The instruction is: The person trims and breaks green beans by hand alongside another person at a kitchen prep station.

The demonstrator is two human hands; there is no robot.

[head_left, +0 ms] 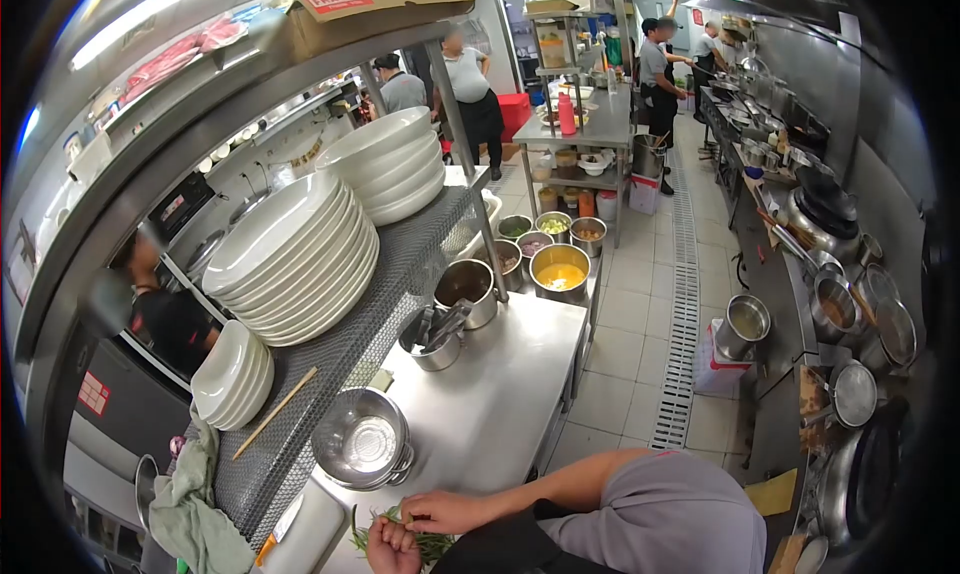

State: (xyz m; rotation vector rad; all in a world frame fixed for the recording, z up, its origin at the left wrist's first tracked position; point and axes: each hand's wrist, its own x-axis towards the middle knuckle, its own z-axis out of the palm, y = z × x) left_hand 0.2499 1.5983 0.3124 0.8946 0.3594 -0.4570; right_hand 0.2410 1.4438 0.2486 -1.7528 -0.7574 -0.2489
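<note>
While we lean over the steel tabletop (510,369), our two hands come together low in the view, a little past six o'clock. Our left hand (393,547) is curled closed around some thin greens (432,547), and our right hand (440,512) pinches at them from the two o'clock side, its fingers narrow and touching the left. More of the greens lie just under and beside our hands on the tabletop; how many strands each hand grips, we cannot tell.

Taking our hands as the middle of the clock, we have a metal bowl (362,442) near them at eleven o'clock. At nine o'clock a pale board (312,534) lies close by, with a knife (287,520) along its far edge, and beyond that a green cloth (205,504) is draped over the shelf (345,346). A wooden stick (275,414) rests on the shelf at ten o'clock, next to a stack of small white dishes (232,379); a taller stack of white plates (300,274) stands farther off at eleven. Toward twelve we see a pot of utensils (432,344), touching or just beside a deep pot (468,289), and at one o'clock a pot of yellow liquid (560,274).
</note>
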